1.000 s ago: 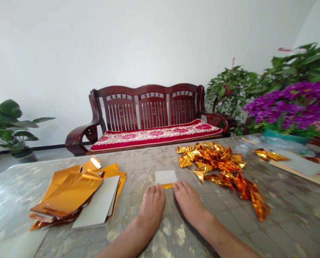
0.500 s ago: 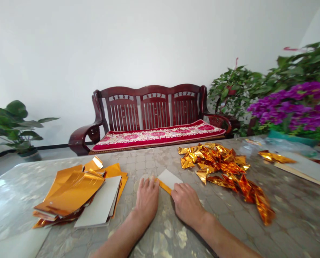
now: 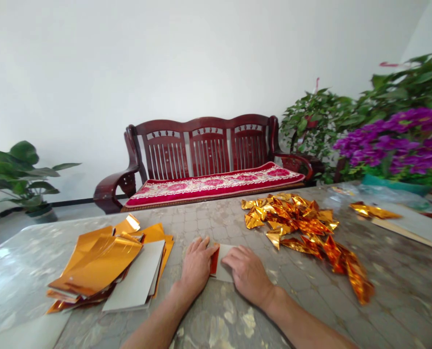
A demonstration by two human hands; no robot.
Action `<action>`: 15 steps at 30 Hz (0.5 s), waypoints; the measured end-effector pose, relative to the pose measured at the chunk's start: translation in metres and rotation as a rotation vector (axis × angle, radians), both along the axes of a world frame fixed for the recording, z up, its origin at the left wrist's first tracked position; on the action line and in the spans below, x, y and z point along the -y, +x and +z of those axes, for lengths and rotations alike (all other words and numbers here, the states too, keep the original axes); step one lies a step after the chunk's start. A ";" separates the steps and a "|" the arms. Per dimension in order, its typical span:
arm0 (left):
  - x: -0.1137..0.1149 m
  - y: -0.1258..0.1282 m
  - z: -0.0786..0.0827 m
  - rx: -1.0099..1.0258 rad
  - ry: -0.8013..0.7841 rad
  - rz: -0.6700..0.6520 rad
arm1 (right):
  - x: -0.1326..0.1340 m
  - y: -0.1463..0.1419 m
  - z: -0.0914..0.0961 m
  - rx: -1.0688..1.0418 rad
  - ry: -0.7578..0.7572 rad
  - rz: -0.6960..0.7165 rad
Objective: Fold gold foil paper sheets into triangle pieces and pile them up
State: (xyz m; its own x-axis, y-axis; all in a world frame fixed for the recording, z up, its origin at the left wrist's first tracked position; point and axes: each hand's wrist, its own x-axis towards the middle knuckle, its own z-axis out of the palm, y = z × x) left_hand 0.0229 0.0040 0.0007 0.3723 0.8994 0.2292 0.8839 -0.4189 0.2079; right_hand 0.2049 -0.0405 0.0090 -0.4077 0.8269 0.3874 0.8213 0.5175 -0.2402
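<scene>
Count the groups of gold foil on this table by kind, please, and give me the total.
Stack of flat sheets: 1
Heap of folded pieces: 1
Folded piece at the far right: 1
Foil strip between the left hand and right hand: 1
Total: 4

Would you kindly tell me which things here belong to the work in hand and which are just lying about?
In the work: left hand, right hand, grey card, orange foil, gold foil sheets, folded gold foil.
Lying about: wooden bench, purple flowers, potted plant.
</scene>
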 end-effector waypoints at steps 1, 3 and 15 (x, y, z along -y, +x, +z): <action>-0.001 0.000 -0.001 0.010 -0.005 -0.008 | -0.002 0.002 -0.001 -0.006 -0.012 -0.039; -0.002 -0.001 -0.002 0.034 -0.016 -0.029 | -0.005 0.005 -0.002 -0.014 -0.031 -0.074; -0.006 -0.003 -0.001 0.221 -0.040 -0.101 | -0.004 0.001 -0.004 -0.010 -0.018 0.008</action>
State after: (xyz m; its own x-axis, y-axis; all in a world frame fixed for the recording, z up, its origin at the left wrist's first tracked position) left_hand 0.0204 0.0101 -0.0003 0.4057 0.8699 0.2805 0.7688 -0.4908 0.4099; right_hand 0.2062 -0.0365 0.0055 -0.4110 0.8303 0.3763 0.8146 0.5199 -0.2574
